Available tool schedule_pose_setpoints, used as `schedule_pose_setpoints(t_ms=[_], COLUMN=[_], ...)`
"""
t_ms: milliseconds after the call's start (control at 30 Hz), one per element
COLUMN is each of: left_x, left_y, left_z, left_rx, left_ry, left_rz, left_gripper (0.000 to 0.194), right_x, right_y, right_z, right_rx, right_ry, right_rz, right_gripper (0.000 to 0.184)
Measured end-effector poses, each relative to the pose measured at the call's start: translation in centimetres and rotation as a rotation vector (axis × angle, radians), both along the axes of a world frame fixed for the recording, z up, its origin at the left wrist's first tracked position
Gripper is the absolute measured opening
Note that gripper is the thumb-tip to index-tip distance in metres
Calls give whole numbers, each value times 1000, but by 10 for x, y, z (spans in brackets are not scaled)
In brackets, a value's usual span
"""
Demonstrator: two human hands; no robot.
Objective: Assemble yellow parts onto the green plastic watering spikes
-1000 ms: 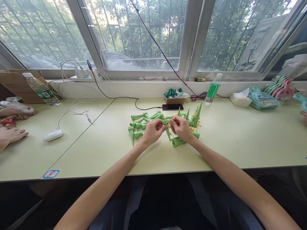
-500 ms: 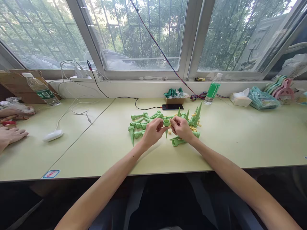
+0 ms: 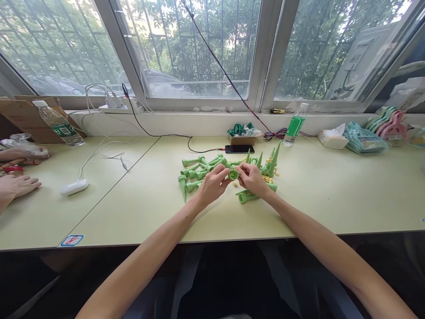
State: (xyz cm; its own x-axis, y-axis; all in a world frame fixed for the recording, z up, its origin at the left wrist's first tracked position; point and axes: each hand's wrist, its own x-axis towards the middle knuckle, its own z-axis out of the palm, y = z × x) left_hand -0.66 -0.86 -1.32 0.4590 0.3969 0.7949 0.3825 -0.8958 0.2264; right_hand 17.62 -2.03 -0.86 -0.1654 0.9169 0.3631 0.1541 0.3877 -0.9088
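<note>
Above the table, my left hand (image 3: 213,181) is closed around a green plastic watering spike (image 3: 233,175), its round open end turned toward me. My right hand (image 3: 251,178) is pinched against the right side of that open end; whatever lies between its fingertips is hidden. Behind and left of my left hand lies a pile of similar green spikes (image 3: 191,173). More spikes (image 3: 274,161) stand and lie beyond my right hand, mixed with small yellow pieces (image 3: 267,179). One spike (image 3: 246,197) rests just below my right wrist.
A phone (image 3: 239,149) on a cable lies behind the pile, before a small cardboard box (image 3: 241,140). A bottle (image 3: 295,126) and tissue pack (image 3: 333,137) stand right. At left are a white plug-like device (image 3: 74,188), another bottle (image 3: 61,126) and another person's hands (image 3: 23,186).
The held spike has tipped from nearly upright, so its open end now faces me and its point no longer shows below. Both hands stay nearly in place.
</note>
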Motion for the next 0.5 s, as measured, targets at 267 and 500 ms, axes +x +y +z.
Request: schedule_pose_setpoints(t_ms=[267,500], left_x=[2,6], left_y=[0,-2], left_z=[0,2], left_rx=[-55,-196], left_ry=[-11,-101], left_rz=[26,97], left_gripper=[6,7], right_x=[-3,-3], right_y=[-1,-2], right_z=[0,2], right_rx=[18,51], right_ry=[4,28], right_rz=[-26,-40], right_gripper=[38,37])
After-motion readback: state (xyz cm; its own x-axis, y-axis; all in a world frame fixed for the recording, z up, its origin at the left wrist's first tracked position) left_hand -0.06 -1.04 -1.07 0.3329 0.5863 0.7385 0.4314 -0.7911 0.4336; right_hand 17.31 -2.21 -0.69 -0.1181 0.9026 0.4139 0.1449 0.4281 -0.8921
